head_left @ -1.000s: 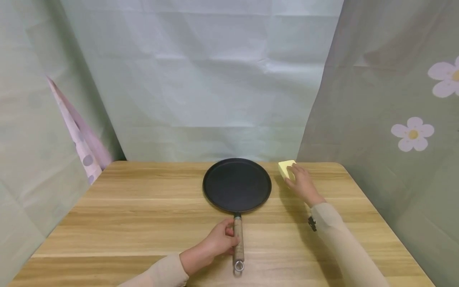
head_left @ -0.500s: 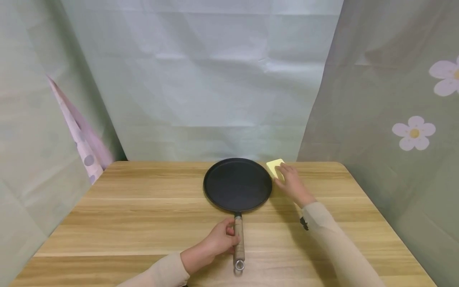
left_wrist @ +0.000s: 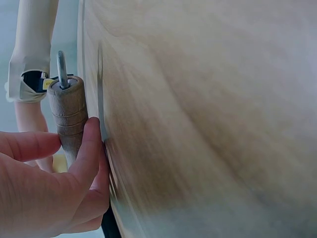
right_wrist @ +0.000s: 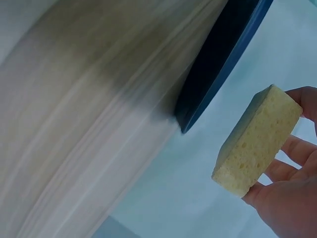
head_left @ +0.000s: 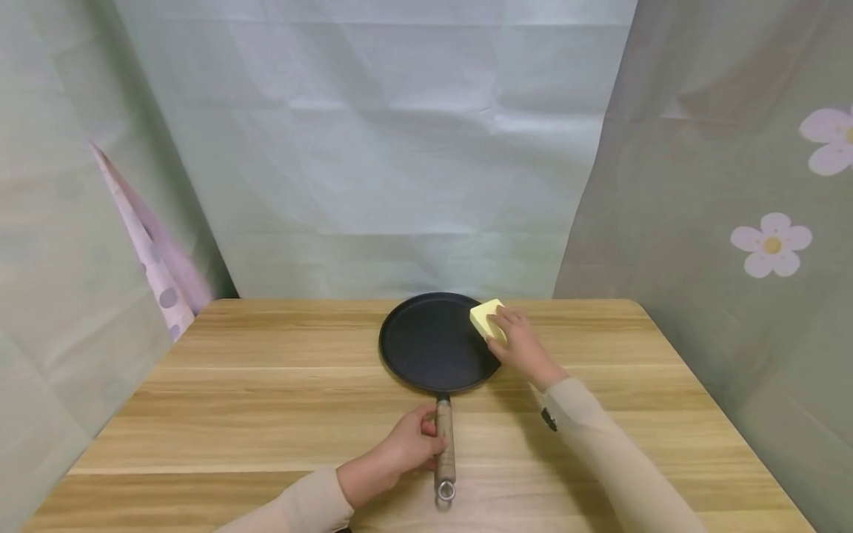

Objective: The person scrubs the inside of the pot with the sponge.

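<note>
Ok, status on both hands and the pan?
Left hand grips pan handle. Right hand holds yellow sponge over pan rim. Nothing in the way.

Light wood-grain desk w/ rounded far corners, planks running left-right, fills the lower half of the head view. Only thing lying on it: a flat black round pan, just past centre toward 12 o'clock, near the far edge. Its wooden handle w/ metal ring end points to 6 o'clock, toward the near edge.
</note>
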`<state>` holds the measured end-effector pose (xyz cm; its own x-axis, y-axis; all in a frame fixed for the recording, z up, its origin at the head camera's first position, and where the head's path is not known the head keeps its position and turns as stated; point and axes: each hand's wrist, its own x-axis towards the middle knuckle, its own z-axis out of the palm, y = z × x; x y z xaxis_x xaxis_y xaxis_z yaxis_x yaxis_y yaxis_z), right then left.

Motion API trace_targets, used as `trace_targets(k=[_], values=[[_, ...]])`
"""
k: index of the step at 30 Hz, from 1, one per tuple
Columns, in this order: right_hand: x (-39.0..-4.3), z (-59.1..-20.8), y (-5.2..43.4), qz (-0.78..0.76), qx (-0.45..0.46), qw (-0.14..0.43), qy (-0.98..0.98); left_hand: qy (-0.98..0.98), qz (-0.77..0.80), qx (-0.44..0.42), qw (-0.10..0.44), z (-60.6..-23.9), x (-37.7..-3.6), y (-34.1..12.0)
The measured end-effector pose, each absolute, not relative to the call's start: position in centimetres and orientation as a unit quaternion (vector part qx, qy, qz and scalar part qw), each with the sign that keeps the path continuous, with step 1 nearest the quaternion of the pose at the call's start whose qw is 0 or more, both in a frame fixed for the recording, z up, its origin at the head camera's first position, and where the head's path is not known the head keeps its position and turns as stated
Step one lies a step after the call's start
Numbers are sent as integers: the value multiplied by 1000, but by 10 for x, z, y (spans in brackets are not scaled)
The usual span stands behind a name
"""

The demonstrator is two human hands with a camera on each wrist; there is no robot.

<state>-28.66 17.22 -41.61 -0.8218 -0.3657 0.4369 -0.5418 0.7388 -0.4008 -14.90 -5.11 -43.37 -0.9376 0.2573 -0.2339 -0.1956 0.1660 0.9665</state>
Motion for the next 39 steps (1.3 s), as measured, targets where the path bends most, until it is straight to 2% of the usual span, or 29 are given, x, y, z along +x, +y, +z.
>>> trace_targets(k=[6, 16, 39], values=[[-284, -423, 156, 269, 276, 167, -908, 743, 645, 22, 176, -436, -150, -51], [-282, -428, 135, 277, 283, 93, -913, 744, 644, 25, 179, -434, -150, -51], [-277, -425, 118, 228, 367, 19, -902, 746, 639, 26, 183, -433, -151, -51]])
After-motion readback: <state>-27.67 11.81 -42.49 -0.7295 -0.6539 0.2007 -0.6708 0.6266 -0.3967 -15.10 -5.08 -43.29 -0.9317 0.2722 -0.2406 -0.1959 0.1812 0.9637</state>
